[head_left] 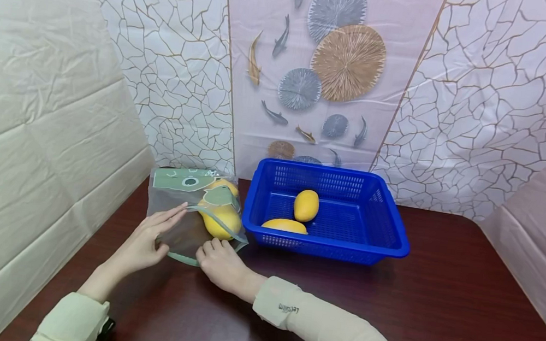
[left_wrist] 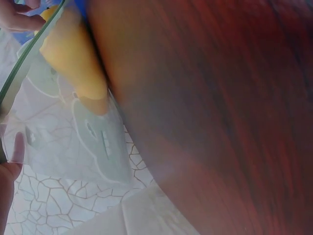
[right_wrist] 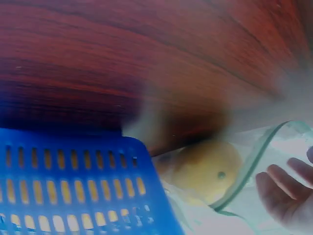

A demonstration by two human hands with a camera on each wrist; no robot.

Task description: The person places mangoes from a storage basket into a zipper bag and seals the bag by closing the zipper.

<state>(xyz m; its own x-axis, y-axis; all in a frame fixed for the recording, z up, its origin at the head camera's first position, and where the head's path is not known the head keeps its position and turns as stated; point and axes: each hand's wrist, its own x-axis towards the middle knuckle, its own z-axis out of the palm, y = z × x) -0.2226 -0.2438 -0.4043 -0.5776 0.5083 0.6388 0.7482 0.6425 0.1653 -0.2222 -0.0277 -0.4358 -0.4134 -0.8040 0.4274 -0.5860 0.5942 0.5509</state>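
A clear zip bag (head_left: 172, 196) with a green cartoon print lies on the table, its green-edged mouth spread toward me. Inside it are two yellow mangoes (head_left: 221, 220), one behind the other. My left hand (head_left: 145, 240) is at the left of the mouth, fingers extended along the upper rim and thumb held apart. My right hand (head_left: 224, 264) has its fingers curled at the bag's lower rim, in front of the nearer mango. In the right wrist view, the left hand (right_wrist: 293, 193) shows beside the green zip edge (right_wrist: 244, 176).
A blue plastic basket (head_left: 384, 244) stands just right of the bag, holding a mango (head_left: 306, 205) near its middle and another mango (head_left: 284, 225) by the front wall. Beneath is a dark red wood table (head_left: 437, 312). Patterned cloth (head_left: 203, 76) hangs behind.
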